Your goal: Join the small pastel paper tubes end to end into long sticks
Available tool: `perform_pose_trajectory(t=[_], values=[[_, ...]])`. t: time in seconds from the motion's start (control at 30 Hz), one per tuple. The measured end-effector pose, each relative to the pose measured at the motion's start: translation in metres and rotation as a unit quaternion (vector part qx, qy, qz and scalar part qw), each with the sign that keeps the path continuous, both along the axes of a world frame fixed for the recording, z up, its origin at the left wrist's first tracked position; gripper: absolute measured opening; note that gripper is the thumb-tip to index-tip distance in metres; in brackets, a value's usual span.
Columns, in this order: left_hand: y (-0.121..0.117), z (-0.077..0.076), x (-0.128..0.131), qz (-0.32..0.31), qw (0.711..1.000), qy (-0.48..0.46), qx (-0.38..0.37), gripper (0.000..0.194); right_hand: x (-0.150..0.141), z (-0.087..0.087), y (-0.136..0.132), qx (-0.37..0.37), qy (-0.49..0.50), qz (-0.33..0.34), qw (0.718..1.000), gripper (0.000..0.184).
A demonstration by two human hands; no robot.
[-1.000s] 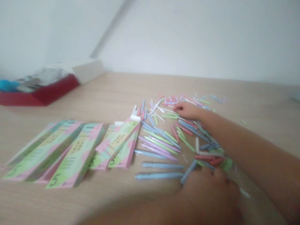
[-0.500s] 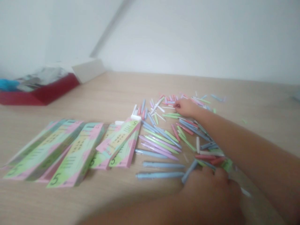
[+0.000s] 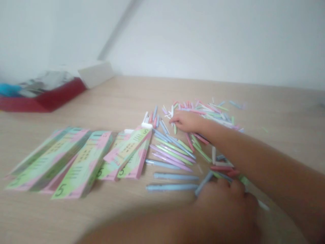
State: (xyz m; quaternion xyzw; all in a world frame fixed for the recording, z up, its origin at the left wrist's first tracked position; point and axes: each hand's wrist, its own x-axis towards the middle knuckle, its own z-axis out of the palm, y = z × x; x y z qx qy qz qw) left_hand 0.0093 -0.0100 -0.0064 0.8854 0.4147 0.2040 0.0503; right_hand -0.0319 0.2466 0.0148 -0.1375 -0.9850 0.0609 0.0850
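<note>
My right hand (image 3: 186, 121) reaches over the far pile of small pen parts (image 3: 215, 110), its fingertips drawn together beside a white part (image 3: 172, 110). What they pinch, if anything, is too small to make out. My left hand (image 3: 225, 206) rests low over the near pieces, fingers curled, tips hidden. A blue pen piece (image 3: 203, 183) pokes out beside it, close to red pieces (image 3: 222, 168). Left of the hands lie blue pens (image 3: 175, 176) and a row of purple and green pens (image 3: 175, 154), roughly parallel.
Several green and pink printed boxes marked 5 (image 3: 81, 166) lie on the wooden table (image 3: 122, 210) at left, one resting across others. A red box (image 3: 48, 101) with a blue item and wrappers stands at the far left. A white wall (image 3: 215, 40) closes off the back.
My right hand has moved left over the pile, and pieces near its wrist look rearranged or covered by the arm. My left hand stays almost in place.
</note>
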Motion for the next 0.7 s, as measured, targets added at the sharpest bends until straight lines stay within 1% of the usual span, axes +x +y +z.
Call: perform_pose_trajectory(t=[0.13,0.23,0.33,0.43,0.53,0.6,0.7], values=[[-0.001,0.002,0.000,0.007,1.000,-0.009,0.000,0.034,0.034,0.006,0.002,-0.026,0.000,-0.022,0.999,0.037],[-0.001,0.002,0.000,0.016,1.000,-0.002,-0.002,0.033,0.061,0.008,0.004,-0.051,0.022,-0.070,0.996,0.035],[-0.002,0.001,0.001,0.013,1.000,0.004,0.010,0.033,0.089,0.006,0.016,-0.054,0.086,-0.179,0.979,0.037],[-0.002,0.000,0.001,0.012,1.000,0.008,0.004,0.032,0.115,0.003,0.043,-0.037,0.144,-0.304,0.941,0.040],[-0.001,0.004,0.000,0.010,1.000,0.014,-0.024,0.033,0.133,-0.002,0.073,-0.037,0.153,-0.384,0.910,0.031],[0.000,0.006,-0.001,0.008,0.999,0.014,-0.046,0.033,0.137,-0.007,0.087,-0.051,0.138,-0.406,0.902,0.032],[0.002,0.007,-0.002,0.008,0.997,0.022,-0.074,0.034,0.130,-0.015,0.096,-0.074,0.117,-0.390,0.910,0.033]])
